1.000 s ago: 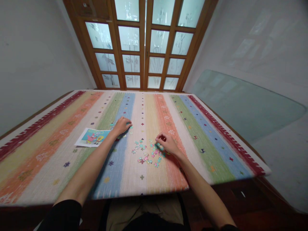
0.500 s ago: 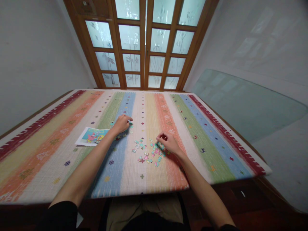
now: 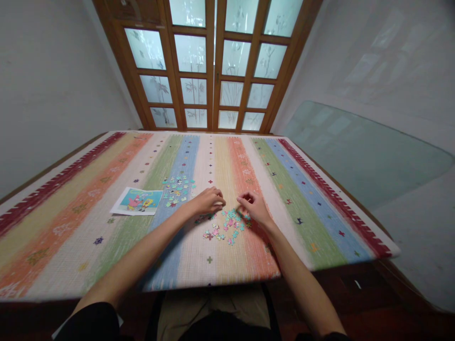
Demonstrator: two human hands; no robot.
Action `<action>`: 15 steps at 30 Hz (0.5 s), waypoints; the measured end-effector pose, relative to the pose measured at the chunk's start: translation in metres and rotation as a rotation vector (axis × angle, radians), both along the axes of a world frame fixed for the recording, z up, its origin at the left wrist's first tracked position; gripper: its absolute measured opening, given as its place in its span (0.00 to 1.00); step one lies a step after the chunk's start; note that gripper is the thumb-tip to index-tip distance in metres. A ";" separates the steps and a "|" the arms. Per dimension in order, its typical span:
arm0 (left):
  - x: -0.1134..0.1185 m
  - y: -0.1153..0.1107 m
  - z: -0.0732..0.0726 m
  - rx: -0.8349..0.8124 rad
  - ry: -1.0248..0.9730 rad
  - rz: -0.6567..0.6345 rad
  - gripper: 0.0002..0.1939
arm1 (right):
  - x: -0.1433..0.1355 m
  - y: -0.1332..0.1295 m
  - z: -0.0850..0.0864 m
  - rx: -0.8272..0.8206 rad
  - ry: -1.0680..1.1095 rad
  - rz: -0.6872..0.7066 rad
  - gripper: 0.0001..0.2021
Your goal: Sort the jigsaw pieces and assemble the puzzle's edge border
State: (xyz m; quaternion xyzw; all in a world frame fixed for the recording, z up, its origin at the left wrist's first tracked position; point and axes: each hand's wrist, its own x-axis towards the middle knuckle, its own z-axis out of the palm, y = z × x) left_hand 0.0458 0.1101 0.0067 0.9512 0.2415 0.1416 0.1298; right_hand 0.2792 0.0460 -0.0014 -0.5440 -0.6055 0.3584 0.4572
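Note:
Many small jigsaw puzzle pieces (image 3: 232, 222), turquoise, pink and yellow, lie loosely in a near pile on the striped cloth. Over its left upper side is my left hand (image 3: 209, 201), fingers curled together and hiding some pieces beneath. On the other side, my right hand (image 3: 253, 205) hovers at the pile's edge with thumb and forefinger pinched. Whatever is between the fingertips of either hand is too small to make out. A second group of puzzle pieces (image 3: 177, 187), mostly turquoise, is spread farther off on the blue stripe, beyond my left forearm.
A printed cartoon picture (image 3: 138, 202) on white paper lies left of the far pieces. The striped tablecloth (image 3: 298, 189) covers a wide table. Wooden doors with glass panes (image 3: 213, 85) stand behind it, and a pale glass panel (image 3: 366, 151) is at the right wall.
My left hand has come back from the far group of pieces to the near pile, uncovering that group. My right hand has shifted slightly right and stays pinched.

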 end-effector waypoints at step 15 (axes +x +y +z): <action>-0.025 0.030 0.011 -0.058 -0.079 0.207 0.07 | 0.000 -0.001 -0.001 -0.007 0.017 0.002 0.16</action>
